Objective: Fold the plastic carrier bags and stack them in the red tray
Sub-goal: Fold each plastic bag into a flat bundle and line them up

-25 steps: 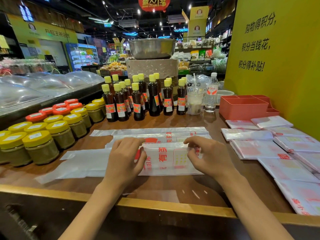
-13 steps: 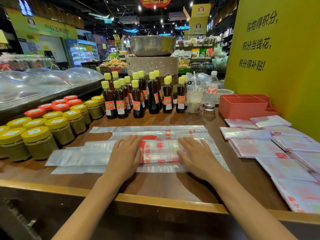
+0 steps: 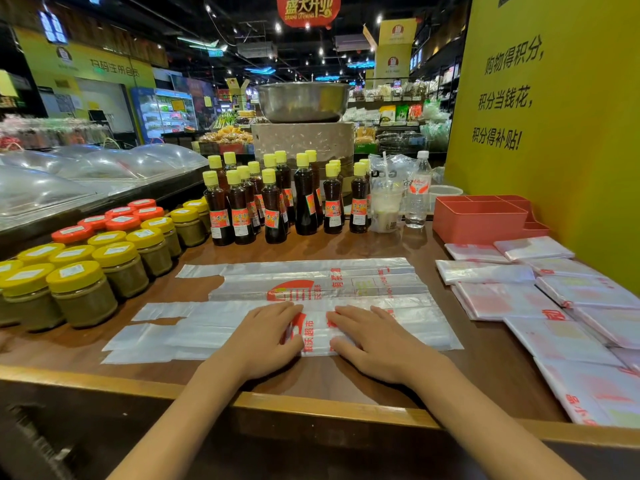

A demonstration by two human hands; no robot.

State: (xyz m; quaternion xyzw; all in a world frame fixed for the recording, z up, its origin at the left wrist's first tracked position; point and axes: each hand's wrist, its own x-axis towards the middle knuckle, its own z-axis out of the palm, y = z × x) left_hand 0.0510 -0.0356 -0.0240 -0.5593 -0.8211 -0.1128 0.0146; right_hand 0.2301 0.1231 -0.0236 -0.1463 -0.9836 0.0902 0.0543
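A white plastic carrier bag (image 3: 194, 332) with red print lies folded lengthwise into a long strip on the wooden counter. My left hand (image 3: 266, 337) and my right hand (image 3: 374, 341) press flat on its middle, fingers straight, side by side. A second long bag (image 3: 311, 278) lies flat just behind it. The red tray (image 3: 481, 220) stands at the back right by the yellow wall. Several folded bags (image 3: 512, 299) lie spread over the counter's right side.
Yellow- and red-lidded jars (image 3: 83, 292) crowd the left side. Dark sauce bottles (image 3: 273, 209), a plastic cup (image 3: 384, 206) and a water bottle (image 3: 417, 195) line the back. The counter's raised wooden edge (image 3: 311, 407) runs along the front.
The bag's near half was folded over away from me into a narrower strip. Both hands went from pinching its edge to pressing flat on the middle.
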